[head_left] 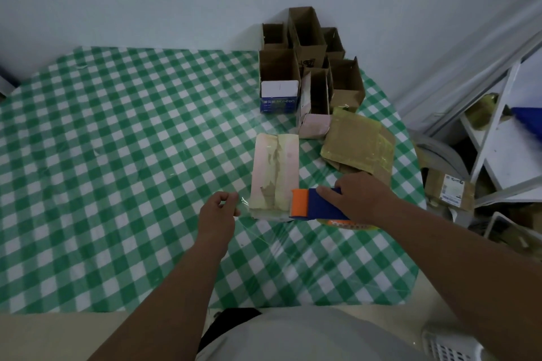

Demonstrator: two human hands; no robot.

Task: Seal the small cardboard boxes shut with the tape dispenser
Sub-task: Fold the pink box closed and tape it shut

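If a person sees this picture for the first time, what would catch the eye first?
Probably the orange-and-blue tape dispenser held by the right hand against the near end of a pale pink flat cardboard box. The left hand pinches clear tape beside it. A cluster of open brown cardboard boxes stands at the far edge.

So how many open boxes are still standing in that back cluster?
6, possibly more hidden: back-left, tall back-middle, back-right, front-left with white card, front-middle, right.
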